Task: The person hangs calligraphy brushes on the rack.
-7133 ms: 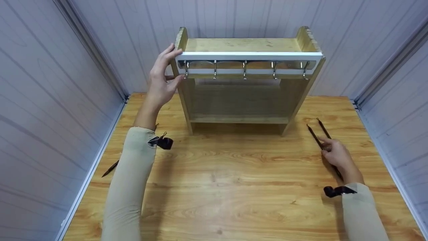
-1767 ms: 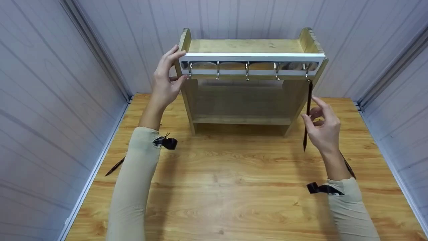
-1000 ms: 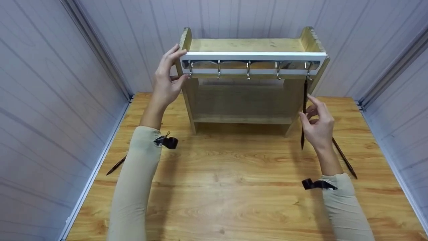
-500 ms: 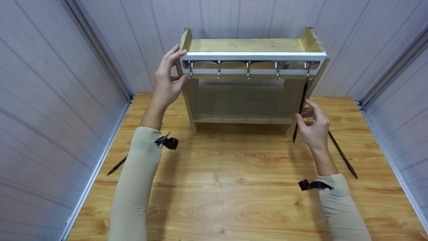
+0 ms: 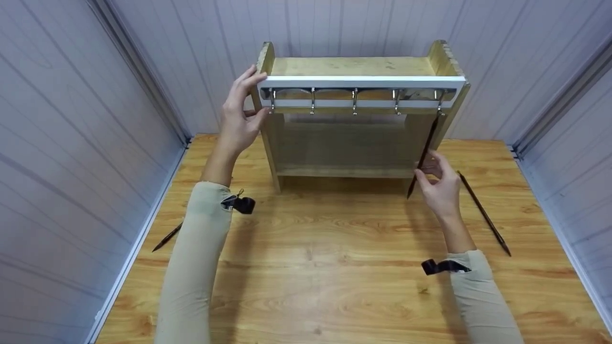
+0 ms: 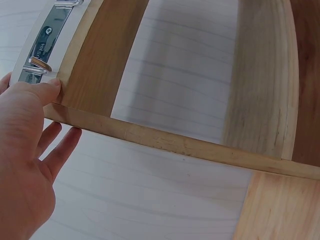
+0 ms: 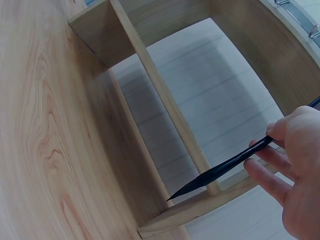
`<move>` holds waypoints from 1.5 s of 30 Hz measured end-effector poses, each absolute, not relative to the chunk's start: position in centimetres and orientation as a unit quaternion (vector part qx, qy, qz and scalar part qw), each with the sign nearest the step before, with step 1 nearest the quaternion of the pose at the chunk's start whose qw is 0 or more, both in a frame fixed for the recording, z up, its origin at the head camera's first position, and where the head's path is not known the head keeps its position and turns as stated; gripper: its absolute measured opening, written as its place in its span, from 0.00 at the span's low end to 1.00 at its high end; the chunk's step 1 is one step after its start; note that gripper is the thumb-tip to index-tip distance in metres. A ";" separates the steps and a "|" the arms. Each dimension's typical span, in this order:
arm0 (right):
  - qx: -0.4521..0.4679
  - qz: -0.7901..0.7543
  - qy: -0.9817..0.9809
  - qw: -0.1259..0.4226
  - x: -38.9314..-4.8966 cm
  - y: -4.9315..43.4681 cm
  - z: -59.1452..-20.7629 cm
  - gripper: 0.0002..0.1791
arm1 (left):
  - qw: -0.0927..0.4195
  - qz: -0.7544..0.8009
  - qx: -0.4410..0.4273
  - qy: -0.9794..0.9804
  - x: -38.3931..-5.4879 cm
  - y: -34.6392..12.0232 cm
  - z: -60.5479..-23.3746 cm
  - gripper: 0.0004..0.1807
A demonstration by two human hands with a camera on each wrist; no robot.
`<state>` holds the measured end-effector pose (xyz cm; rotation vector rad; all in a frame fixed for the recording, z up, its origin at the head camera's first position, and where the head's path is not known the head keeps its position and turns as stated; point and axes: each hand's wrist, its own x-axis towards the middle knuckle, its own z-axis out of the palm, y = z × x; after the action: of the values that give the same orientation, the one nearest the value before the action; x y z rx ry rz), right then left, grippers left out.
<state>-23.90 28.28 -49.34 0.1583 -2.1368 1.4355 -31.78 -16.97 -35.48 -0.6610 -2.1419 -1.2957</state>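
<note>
Counter (image 5: 306, 282): wood-grained; hours are read from its middle in the head view, with twelve away from the person.
Rack (image 5: 330, 66): at twelve, wooden and upright, its top shelf set between two side boards.
Rail (image 5: 330, 81): white, across the rack's upper front, bearing a row of five metal hooks (image 5: 355, 102).
Left hand (image 5: 238, 122): at eleven, pinching the rack's upper corner, thumb on the front by the rail's end, fingers on the outer side.
Right hand (image 5: 442, 188): at two, pinching the dark held brush between thumb and fingers, below mid-shaft.
Held brush (image 5: 428, 141): at two, slanting in front of the rack, upper end at the hook on the row's three o'clock end, tip between six and seven; how it meets that hook is too small to tell.
Right brush (image 5: 484, 213): at three, lying on the counter, tip toward five.
Left brush (image 5: 167, 237): near nine, lying on the counter, partly hidden by the left sleeve (image 5: 193, 267).
Walls (image 5: 397, 28): pale panels at nine, twelve and three.
</note>
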 end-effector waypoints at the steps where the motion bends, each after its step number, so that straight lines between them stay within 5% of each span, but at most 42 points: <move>1: 0.062 0.536 -0.795 0.278 -23.9 28.3 -49.4 0.27 | 0.275 -0.480 -0.246 -0.796 -31.8 -17.0 -35.5 0.32; 24: 0.085 0.565 -0.781 0.252 -23.5 28.4 -49.8 0.32 | 0.281 -0.476 -0.252 -0.794 -31.9 -17.0 -35.4 0.32; 45: 0.109 0.544 -0.789 0.265 -22.2 33.4 -50.6 0.32 | 0.274 -0.476 -0.253 -0.796 -31.9 -17.1 -35.4 0.31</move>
<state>-22.18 33.40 -50.64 0.2934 -2.1311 1.4683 -31.89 -17.10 -35.39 -0.6816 -2.1412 -1.2799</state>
